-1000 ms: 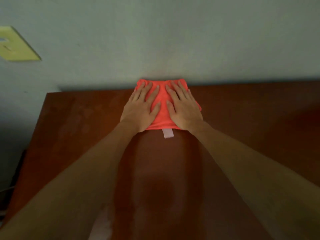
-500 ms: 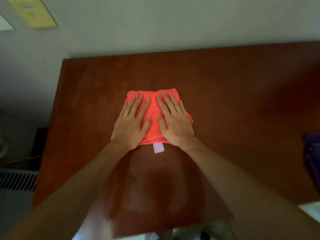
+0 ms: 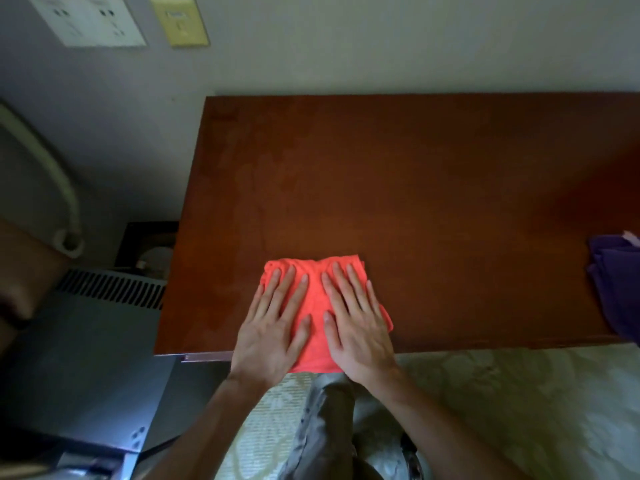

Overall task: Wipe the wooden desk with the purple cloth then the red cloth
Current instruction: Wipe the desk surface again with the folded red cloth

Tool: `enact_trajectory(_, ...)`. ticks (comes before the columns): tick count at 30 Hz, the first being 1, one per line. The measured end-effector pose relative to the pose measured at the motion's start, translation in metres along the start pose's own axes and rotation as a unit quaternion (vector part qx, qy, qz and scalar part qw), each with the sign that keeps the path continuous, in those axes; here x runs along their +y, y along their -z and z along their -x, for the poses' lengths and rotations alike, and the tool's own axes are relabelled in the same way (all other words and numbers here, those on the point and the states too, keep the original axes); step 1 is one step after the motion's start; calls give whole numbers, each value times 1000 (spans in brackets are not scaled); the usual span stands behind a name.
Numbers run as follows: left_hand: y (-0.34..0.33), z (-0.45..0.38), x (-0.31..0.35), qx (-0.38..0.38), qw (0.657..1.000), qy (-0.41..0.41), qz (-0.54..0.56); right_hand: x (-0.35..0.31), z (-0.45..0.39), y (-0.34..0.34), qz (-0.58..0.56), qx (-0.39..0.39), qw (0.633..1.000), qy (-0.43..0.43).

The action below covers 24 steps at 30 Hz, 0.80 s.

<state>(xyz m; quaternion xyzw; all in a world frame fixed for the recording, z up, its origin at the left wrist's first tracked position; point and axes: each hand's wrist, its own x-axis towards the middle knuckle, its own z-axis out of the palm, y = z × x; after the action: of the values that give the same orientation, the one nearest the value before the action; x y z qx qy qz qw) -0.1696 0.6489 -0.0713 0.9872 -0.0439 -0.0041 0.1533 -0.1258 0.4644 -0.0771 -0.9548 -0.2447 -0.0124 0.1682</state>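
With both palms laid flat on it, the folded orange-red microfibre cloth [image 3: 313,299] sits low in the centre of the frame, at the near edge of the dark reddish-brown wooden desk [image 3: 415,174], its nearest fold overhanging that edge. The left hand [image 3: 273,327] and the right hand [image 3: 356,323] lie side by side with fingers spread and extended – open, pressing down, not gripping – and between them they cover most of the cloth. At the right edge of the frame a crumpled purple cloth [image 3: 613,285] rests on the desk, well apart from the hands, which suggests the purple pass is finished and the red one is in hand. To wipe well from here, I would keep the pressure even across both palms so the cloth slides as one flat pad and does not bunch under the fingertips. Because the cloth hangs over the lip, the next stroke should run away from the edge, or the cloth may slip off – and strokes should overlap. The desk surface toward the upper right of the frame looks like ground to cover next, working across toward the purple cloth.
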Motion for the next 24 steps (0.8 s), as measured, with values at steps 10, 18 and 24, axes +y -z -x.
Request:
enact_trajectory(10,4,-40,-28,10,1000,-21,4,11,-48,-5,-26,1,1000,18)
enact_trajectory(18,15,-173,-91,23,999,-35,-23,30,-184,-17,-36,35,999,-1)
enact_trajectory(24,31,-280,-139,31,997,-63,-36,47,-295,-26,-29,39,999,-17)
